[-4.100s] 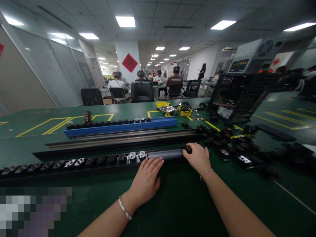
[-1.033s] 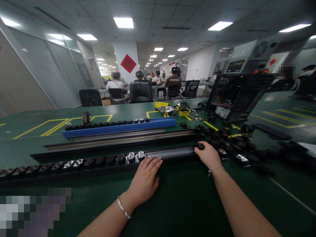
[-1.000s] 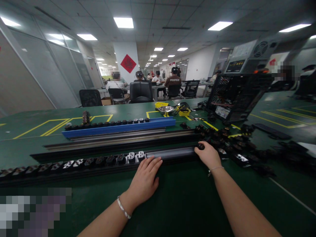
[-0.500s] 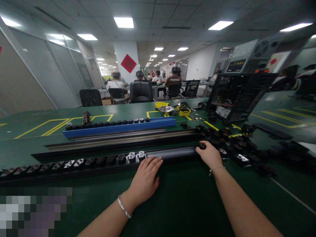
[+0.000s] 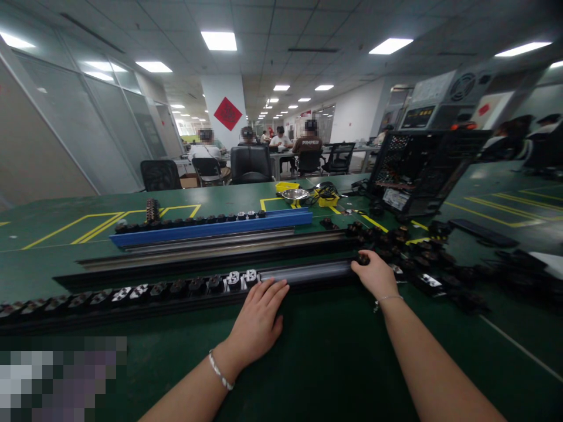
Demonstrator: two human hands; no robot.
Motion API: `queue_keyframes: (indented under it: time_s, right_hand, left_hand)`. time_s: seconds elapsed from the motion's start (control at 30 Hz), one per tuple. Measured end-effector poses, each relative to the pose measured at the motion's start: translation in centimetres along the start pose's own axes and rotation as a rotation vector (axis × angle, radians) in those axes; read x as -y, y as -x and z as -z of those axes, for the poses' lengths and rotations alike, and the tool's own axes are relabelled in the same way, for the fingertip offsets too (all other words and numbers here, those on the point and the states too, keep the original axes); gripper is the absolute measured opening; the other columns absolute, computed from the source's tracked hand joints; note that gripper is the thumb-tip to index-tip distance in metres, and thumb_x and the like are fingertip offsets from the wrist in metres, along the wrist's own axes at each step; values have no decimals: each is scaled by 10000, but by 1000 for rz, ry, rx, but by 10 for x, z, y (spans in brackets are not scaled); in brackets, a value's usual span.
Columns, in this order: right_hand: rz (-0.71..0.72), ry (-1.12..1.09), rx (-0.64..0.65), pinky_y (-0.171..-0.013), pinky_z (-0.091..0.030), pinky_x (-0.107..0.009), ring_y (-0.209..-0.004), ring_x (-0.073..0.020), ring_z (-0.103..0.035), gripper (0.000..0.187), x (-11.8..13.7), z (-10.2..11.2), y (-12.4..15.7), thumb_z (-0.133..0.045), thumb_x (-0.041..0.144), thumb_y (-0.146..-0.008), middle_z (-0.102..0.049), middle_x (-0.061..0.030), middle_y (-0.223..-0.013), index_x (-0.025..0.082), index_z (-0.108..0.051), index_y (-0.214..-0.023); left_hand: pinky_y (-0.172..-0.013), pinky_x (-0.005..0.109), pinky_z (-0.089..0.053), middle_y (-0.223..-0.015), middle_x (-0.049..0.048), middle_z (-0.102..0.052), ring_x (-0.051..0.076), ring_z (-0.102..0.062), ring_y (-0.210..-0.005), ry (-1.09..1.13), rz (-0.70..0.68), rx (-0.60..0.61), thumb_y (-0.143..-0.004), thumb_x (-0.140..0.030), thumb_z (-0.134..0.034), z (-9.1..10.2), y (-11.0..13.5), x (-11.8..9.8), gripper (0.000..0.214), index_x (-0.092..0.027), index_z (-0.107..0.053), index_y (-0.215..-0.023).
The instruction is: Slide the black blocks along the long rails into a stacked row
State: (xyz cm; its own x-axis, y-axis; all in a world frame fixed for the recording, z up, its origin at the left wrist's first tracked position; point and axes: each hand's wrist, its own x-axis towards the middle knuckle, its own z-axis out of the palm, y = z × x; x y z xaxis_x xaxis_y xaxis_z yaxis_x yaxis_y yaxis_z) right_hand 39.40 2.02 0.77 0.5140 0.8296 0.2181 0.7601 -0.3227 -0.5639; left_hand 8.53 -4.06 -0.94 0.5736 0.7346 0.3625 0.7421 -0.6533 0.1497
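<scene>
A long black rail [image 5: 314,273] lies in front of me, with a row of black and white socket modules [image 5: 196,285] along its left stretch. My left hand [image 5: 259,316] lies over the rail, fingers stretched out, just right of two white modules [image 5: 234,279]. At the rail's right end, my right hand [image 5: 377,276] pinches a small dark socket module [image 5: 363,258] between thumb and fingers. Much of that piece is hidden by the fingers.
Behind are further bare rails [image 5: 211,253] and a blue rail [image 5: 211,226] carrying modules. Loose dark modules [image 5: 433,258] are scattered at right. An open computer case [image 5: 422,170], a metal bowl [image 5: 294,194] and a yellow tray [image 5: 328,200] stand farther back. People sit beyond the table.
The view has shifted very slightly. My right hand, with the dark module, is a touch farther right; my left hand stays on the rail.
</scene>
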Motion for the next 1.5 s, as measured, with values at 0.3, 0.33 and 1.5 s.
queue_keyframes:
  time_s: [0.3, 0.33, 1.5]
  right_hand:
    - [-18, -6, 2, -786, -457, -327, -917, -244, -615, 438, -2, 3, -3, -543, 361, -719, -672, -94, -1036, 189, -628, -1113]
    - [-16, -9, -5, -789, -457, -327, -917, -244, -615, 437, -3, 3, -4, -544, 360, -719, -672, -95, -1035, 188, -629, -1111]
    - [171, 284, -267, -848, -430, -387, -1038, -277, -507, 345, -44, 5, -24, -511, 309, -804, -612, -123, -1120, 179, -646, -1094]
  left_hand:
    - [-1130, 480, -284, -1466, 23, -409, 237, -302, -1366, -2, 7, 9, -787, -122, -490, 1, 0, 0, 647, -232, -339, -1406]
    - [-1130, 477, -285, -1465, 23, -410, 235, -302, -1366, -3, 5, 6, -787, -122, -492, 1, 0, 0, 646, -233, -340, -1405]
    - [-1083, 420, -356, -1342, 43, -550, 207, -416, -1299, -53, 28, -205, -816, -129, -462, 4, -1, -2, 493, -221, -493, -1299]
